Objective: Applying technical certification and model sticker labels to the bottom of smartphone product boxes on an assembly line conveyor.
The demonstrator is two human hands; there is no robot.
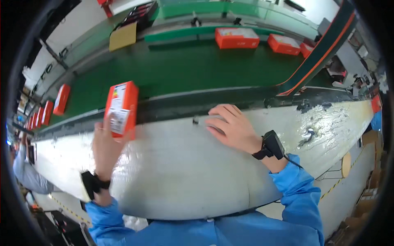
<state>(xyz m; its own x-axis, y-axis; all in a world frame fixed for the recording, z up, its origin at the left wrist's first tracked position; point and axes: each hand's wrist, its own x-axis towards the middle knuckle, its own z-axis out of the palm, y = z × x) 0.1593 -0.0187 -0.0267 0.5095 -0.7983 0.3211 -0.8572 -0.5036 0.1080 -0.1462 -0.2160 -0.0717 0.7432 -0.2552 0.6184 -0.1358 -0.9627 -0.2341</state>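
Observation:
A red-orange box (pixel 122 107) with white printed labels on top lies at the left, across the border between the green belt and the pale worktop. Its near end is in the grip of my left hand (pixel 107 144), thumb on the right side and fingers over the top and left; motion blurs the fingertips slightly. My right hand (pixel 234 128) rests near the worktop's far edge, fingers apart, with nothing in it. Each wrist wears a black strapped device.
A green conveyor belt (pixel 180 71) runs beyond the worktop (pixel 184 172). Red boxes (pixel 237 38) stand along its far side, and several more (pixel 61 99) line the left. A dark post with an orange stripe (pixel 318 51) rises at the right. Another person's sleeve (pixel 28 174) shows far left.

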